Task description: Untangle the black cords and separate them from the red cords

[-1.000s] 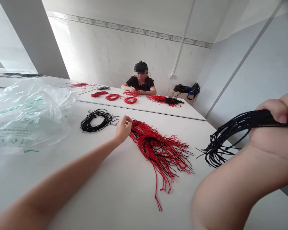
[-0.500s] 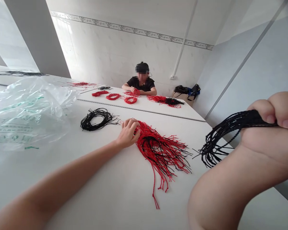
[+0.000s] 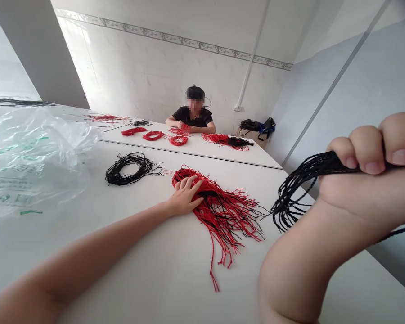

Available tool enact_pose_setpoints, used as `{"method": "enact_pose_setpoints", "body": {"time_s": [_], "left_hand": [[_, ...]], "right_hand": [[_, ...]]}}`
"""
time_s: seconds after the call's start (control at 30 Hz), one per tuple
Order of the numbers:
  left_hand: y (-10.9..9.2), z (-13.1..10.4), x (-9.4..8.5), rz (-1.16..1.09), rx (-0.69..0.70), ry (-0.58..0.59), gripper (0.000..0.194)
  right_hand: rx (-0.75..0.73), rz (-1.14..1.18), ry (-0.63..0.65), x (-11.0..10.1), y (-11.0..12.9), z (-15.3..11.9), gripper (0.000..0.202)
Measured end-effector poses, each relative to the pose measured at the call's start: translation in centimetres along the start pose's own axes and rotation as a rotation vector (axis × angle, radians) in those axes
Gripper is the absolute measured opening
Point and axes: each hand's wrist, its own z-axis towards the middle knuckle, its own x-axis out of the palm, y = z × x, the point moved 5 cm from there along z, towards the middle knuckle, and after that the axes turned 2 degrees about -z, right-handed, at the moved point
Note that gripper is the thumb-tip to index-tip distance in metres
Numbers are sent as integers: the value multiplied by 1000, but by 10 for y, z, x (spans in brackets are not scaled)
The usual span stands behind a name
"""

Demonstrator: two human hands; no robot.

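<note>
My left hand [image 3: 186, 196] lies with its fingers spread on the left part of a heap of red and black cords [image 3: 224, 211], whose knotted ends fan out to the right over the white table. At the right edge, raised close to the camera, my right hand [image 3: 378, 150] is closed around a bundle of black cords [image 3: 295, 186]. Their looped ends droop from the little-finger side of the fist. A ring of black cords [image 3: 130, 169] rests on the table left of the heap, apart from both hands.
A clear plastic bag [image 3: 33, 162] covers the table's left side. Across from me a person [image 3: 192, 114] in a black shirt handles red cord. Red cord rings [image 3: 178, 141] and a red and black pile [image 3: 226, 141] lie on the far table [image 3: 256, 157]. Black bags [image 3: 256, 128] sit behind.
My left hand has shifted from the heap's upper left edge onto the cords, its fingers spreading. The right fist, still holding black cords, appears further left, and the view has shifted slightly.
</note>
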Motion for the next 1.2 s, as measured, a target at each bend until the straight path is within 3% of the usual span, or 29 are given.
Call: {"method": "enact_pose_setpoints", "body": {"time_s": [0.1, 0.2, 0.43, 0.6, 0.73, 0.9, 1.03, 1.2], "left_hand": [[-4, -1, -9, 15, 28, -98, 39], [-9, -2, -12, 44, 64, -137, 23], [-9, -2, -4, 60, 39, -16, 32], [-10, -4, -16, 26, 58, -67, 16], [-11, 0, -27, 16, 63, -65, 15], [-17, 23, -65, -15, -68, -148, 16], [-26, 54, -106, -93, -206, -84, 14], [-38, 67, -150, -320, -336, -106, 20]], "right_hand": [[-239, -108, 194, 7, 10, -1, 48], [-231, -151, 240, 10, 10, -2, 51], [-210, -148, 198, 16, 10, -3, 43], [-238, -155, 243, 15, 10, -4, 37], [-236, -170, 263, 13, 11, -1, 34], [-231, -166, 232, 8, 15, 5, 36], [-161, -146, 248, 7, 11, 10, 36], [57, -212, 418, 18, -19, 10, 32]]}}
